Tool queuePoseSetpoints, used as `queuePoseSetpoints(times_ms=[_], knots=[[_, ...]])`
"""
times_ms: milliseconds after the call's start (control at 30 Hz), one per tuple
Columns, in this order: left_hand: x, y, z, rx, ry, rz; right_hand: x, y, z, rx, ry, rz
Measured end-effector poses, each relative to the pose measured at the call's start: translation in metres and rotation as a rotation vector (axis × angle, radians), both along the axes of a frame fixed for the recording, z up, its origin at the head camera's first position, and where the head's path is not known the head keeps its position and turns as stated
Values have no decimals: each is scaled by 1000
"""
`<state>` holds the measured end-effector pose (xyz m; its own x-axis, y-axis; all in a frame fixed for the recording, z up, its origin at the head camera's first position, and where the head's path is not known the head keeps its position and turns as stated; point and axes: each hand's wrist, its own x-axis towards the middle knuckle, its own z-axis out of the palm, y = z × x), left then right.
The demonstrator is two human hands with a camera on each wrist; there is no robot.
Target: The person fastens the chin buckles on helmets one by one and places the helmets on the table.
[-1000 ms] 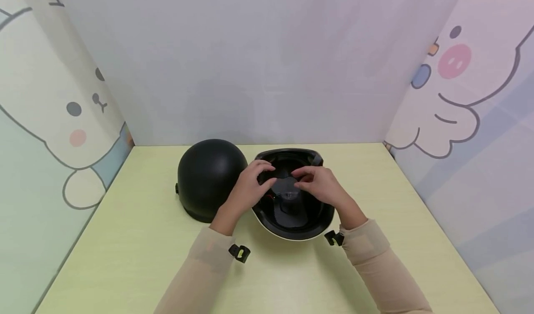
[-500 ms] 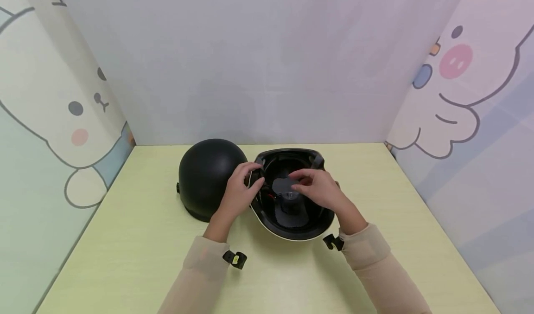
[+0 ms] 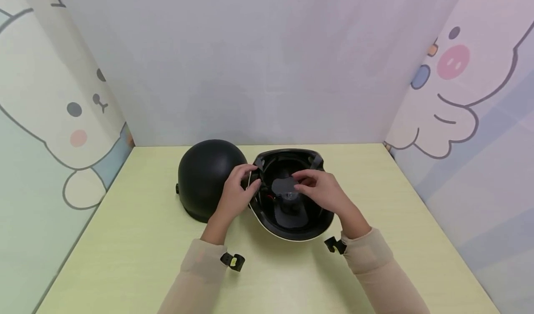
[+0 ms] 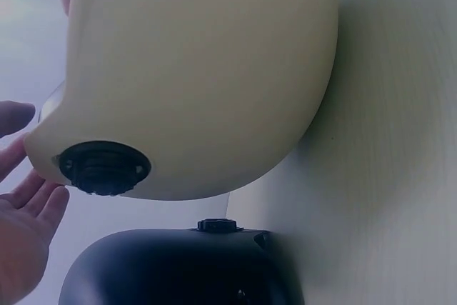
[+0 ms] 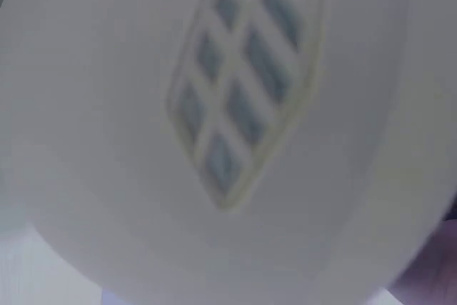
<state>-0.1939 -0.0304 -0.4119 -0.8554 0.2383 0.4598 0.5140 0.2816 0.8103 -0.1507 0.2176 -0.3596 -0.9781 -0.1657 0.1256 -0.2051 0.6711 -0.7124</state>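
Observation:
An upturned helmet [image 3: 288, 233] with a black lining and a pale cream shell [image 4: 207, 69] stands at the table's centre. My left hand [image 3: 235, 191] is at its left rim, thumb and fingers loosely bent with a gap between them. In the left wrist view, that hand's fingers [image 4: 43, 201] reach the shell's edge near a round black fitting [image 4: 106, 168]. My right hand [image 3: 321, 189] hovers over the lining, fingers bent and thumb apart; no held thing shows there. The right wrist view shows mostly the shell and its latticed vent [image 5: 243, 76].
A black helmet [image 3: 210, 179], dome up, stands just left of the upturned one, close to my left hand. Both rest on a pale yellow table [image 3: 125, 253]. A grey-white wall panel [image 3: 267, 63] rises behind, with cartoon-printed panels [image 3: 459, 86] at the sides.
My left hand has moved left from above the upturned helmet to its left rim. My right hand has barely shifted. Both helmets stay in place.

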Motion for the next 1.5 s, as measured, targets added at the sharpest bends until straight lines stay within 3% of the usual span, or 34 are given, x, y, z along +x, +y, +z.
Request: queuePoseSetpoints(times_ms=[333, 533, 733, 1100, 1500], knots=[[2, 2, -1, -45, -62, 19, 8, 20, -3, -13, 73, -93], [2, 3, -3, -57, -60, 17, 12, 33, -7, 37, 122, -159], [3, 4, -5, -62, -70, 15, 13, 43, -14, 9, 137, -188], [6, 8, -13, -85, -122, 4, 17, 53, -39, -17, 2, -260], [9, 10, -18, -86, -156, 0, 22, 46, -60, -150, -132, -396]])
